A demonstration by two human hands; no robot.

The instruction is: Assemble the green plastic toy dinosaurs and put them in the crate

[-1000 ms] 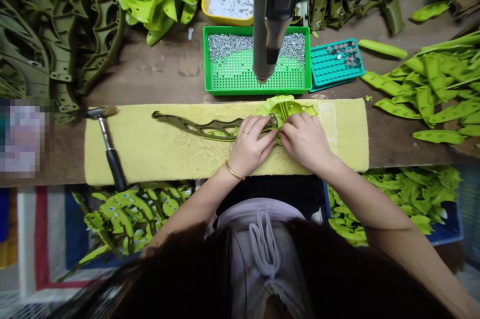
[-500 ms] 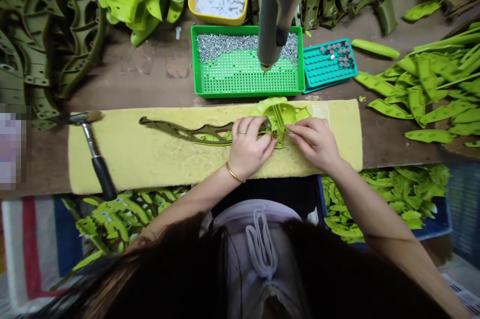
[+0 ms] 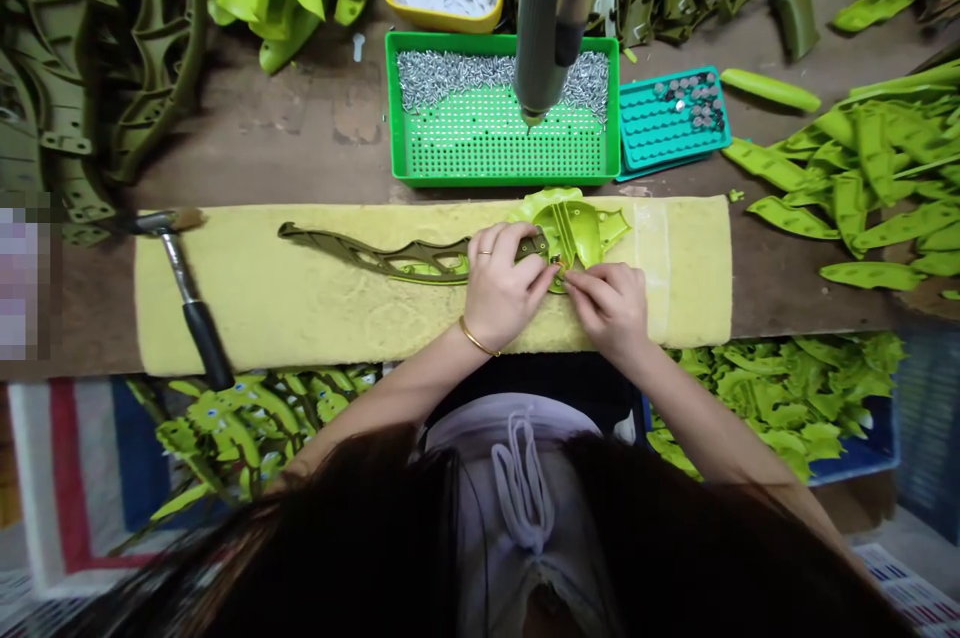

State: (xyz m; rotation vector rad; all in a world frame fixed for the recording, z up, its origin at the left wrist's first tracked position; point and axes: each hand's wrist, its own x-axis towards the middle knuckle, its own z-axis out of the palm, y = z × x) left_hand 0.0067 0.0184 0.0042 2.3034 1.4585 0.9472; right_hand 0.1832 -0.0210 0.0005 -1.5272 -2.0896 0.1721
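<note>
On the yellow cloth (image 3: 352,323) lies a long curved dark olive part (image 3: 360,253), joined at its right end to a bright green plastic piece (image 3: 589,228). My left hand (image 3: 504,283) grips the joint between them, its thumb and fingers closed near small wires. My right hand (image 3: 611,306) pinches at the lower edge of the green piece, close to my left fingertips; what it holds is too small to make out. Above the cloth hangs a grey power screwdriver (image 3: 540,38), its tip over the green basket (image 3: 506,180) of silver screws (image 3: 450,78).
A hammer (image 3: 187,288) lies on the cloth's left end. Behind are a yellow bin (image 3: 450,18) of white pieces and a teal tray (image 3: 671,133) of small round parts. Olive parts (image 3: 161,48) pile at left, green parts (image 3: 885,158) at right. Filled containers sit below the table edge.
My right hand has moved left and slightly down, its fingertips now close to my left thumb. My left hand keeps its grip. The camera view has shifted slightly.
</note>
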